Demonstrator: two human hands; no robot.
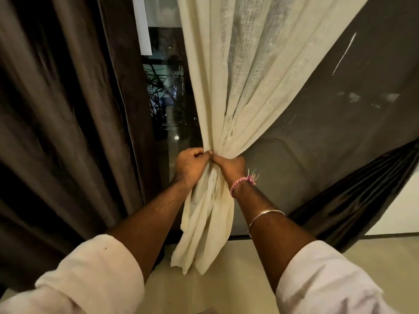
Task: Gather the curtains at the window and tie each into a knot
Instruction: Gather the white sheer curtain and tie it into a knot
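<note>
Dark brown heavy drape [68, 109]: hangs left, ungathered; likely weighty, stiff.
Cream sheer loose-weave curtain [238, 87]: centre window, bunched at mid-height; judged light, soft, compliant; take hold at the bunch.
Left hand [188, 165], right hand [231, 166]: together, both clamped on the bunch.

Head view, 1 camera only.
Worn on the head, it looks forward and down, close on the cream curtain [238, 87] at the window [167, 98].

Brown drape [68, 109] crowds the left; dark mesh [328, 132] blocks the right, probably taut. Narrow glass gap [167, 98] between.
</note>
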